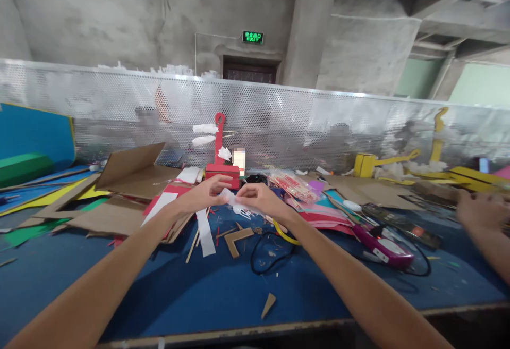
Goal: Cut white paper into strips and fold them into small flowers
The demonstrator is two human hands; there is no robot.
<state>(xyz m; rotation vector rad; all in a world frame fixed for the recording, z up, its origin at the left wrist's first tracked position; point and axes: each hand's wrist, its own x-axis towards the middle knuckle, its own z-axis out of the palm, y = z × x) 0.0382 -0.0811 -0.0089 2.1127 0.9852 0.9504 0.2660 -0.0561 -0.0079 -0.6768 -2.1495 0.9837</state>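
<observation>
My left hand [205, 194] and my right hand [265, 200] meet above the middle of the table, fingers closed around a crumpled piece of thin white paper [230, 196]. Each hand pinches one side of it. Just behind them stands a red upright holder with a curled top [219, 142] on a red box [235, 178]. White paper bundles [204, 141] on thin sticks poke out of this holder. A white paper strip [206, 235] lies below my left hand, and a brown L-shaped cardboard piece [235, 240] is near it.
Cardboard sheets [107, 216] are piled left. Bagged sticks [297, 185], red sheets [326, 219], a purple power strip [382, 248] and a black cable [258, 272] lie right. Another person's hand [480, 211] is at far right. A perforated metal panel [295, 120] stands behind.
</observation>
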